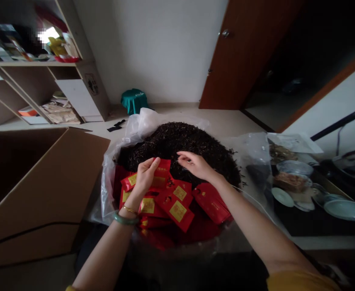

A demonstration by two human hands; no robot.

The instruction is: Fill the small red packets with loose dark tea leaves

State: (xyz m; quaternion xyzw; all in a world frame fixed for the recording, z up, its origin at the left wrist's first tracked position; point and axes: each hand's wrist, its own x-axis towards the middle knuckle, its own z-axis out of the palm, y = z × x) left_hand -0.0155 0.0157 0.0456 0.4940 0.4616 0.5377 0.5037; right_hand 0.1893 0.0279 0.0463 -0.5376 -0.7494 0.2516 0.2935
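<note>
My left hand (146, 174) is closed on a red packet (163, 169), its thumb pressed along the packet's edge. Just to the right, my right hand (195, 165) hovers over a heap of dark loose tea leaves (192, 139). Its fingers are apart and slightly bent, and I make out nothing in them. Several red packets with gold labels (178, 211) lie spread below both hands, on the near side of the heap. A plainer red packet (212, 202) lies under my right forearm. Clear plastic sheeting (107, 194) surrounds the leaves and packets.
An open cardboard box (59, 178) stands at the left. On the right, a dark tray (313, 226) bears dishes (347, 209) and a clear tub (295, 173). Behind are a teal covered stool (134, 101), shelves (28, 64) and a brown door (240, 52).
</note>
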